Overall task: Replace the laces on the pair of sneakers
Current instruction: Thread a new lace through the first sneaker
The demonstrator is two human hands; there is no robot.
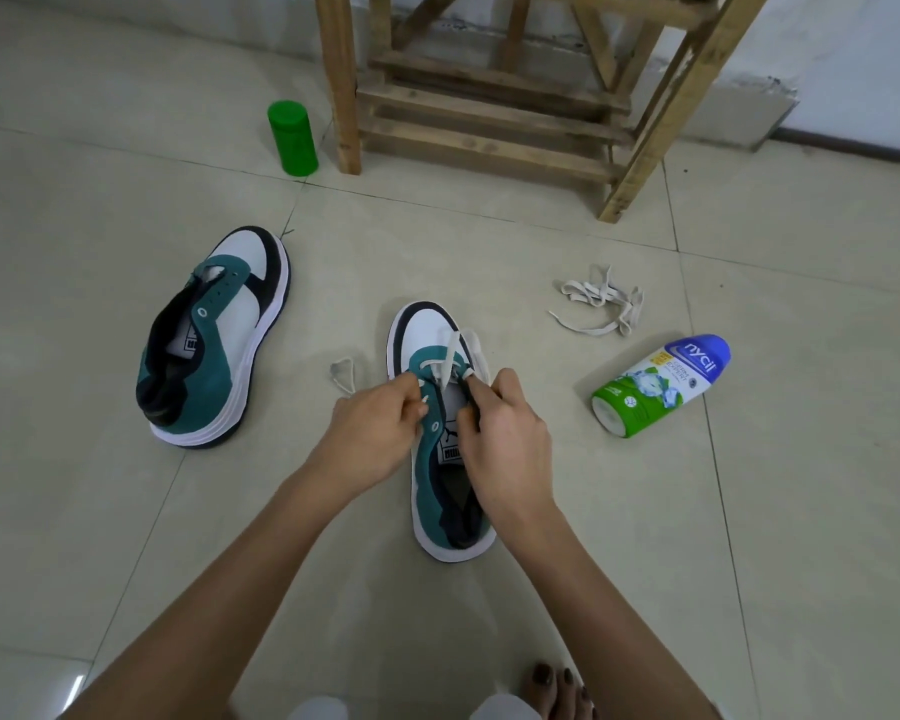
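- I see the near sneaker (427, 332) flat on the tiled floor (126, 511), centre of view, toe pointing away from the person.
- A white lace (450, 356) runs through its front eyelets; the rear eyelets are bare.
- The left hand (372, 433) is curled at the left eyelet row, fingertips pinching a tip of the white lace.
- The right hand (505, 439) is curled at the right eyelet row, thumb and forefinger pinching the other strand of the same lace.
- A loop of lace lies on the floor just left of the near sneaker.
- The second sneaker (214, 335) stands well to the left, unlaced.
- A loose lace (601, 304) lies bunched on the floor to the right.
- A powder bottle (661, 387) lies on its side near the loose lace.
- A green canister (292, 138) stands upright beside a leg of the wooden stool (489, 96).
- A bare foot (557, 688) shows at the bottom edge.
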